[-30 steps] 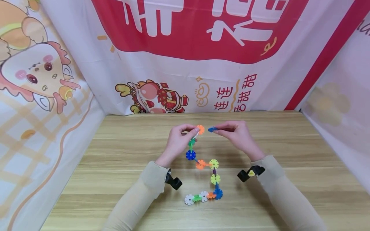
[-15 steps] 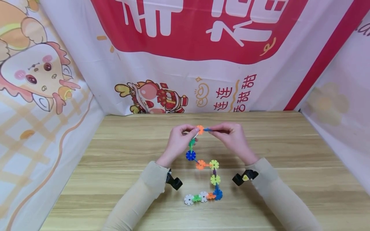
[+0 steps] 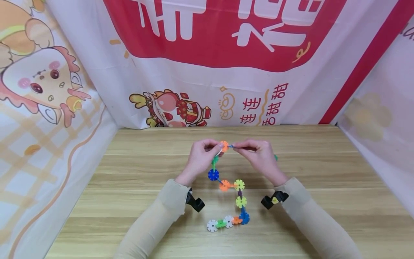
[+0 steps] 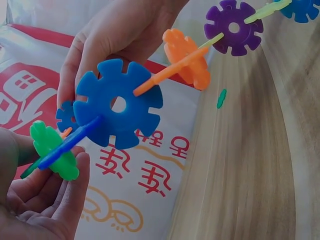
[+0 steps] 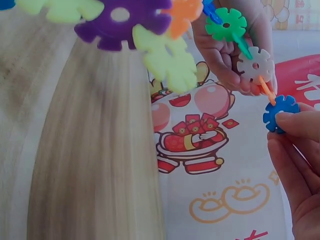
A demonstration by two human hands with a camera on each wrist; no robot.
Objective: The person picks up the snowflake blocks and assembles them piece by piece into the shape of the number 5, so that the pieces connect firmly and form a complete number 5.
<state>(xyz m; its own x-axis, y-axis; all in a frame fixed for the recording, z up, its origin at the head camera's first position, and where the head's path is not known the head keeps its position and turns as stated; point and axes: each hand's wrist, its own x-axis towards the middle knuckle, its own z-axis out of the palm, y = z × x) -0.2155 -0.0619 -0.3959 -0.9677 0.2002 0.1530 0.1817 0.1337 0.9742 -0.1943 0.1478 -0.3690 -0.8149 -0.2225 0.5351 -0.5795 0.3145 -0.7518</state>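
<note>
A chain of notched plastic discs zigzags toward the person, with a yellow disc [image 3: 239, 185] midway and a white disc [image 3: 212, 225] at its near end. My left hand [image 3: 201, 157] grips the chain near its far end, by an orange disc [image 3: 224, 146], a white disc [image 5: 255, 65] and a green disc [image 5: 226, 25]. My right hand [image 3: 258, 156] pinches a blue disc [image 5: 280, 114] between thumb and fingers. The blue disc's edge meets the orange disc, seen edge-on in the right wrist view; how deep the slots engage cannot be told.
A small green piece [image 4: 221, 98] lies on the wooden table [image 3: 129, 201] beyond the right hand. Printed cloth [image 3: 181, 75] rises along the table's back and both sides. Each wrist wears a black camera mount [image 3: 195, 203].
My right hand has moved left, bringing the blue disc from apart to against the orange disc. A green piece now shows beside the right hand. The left hand stays nearly still.
</note>
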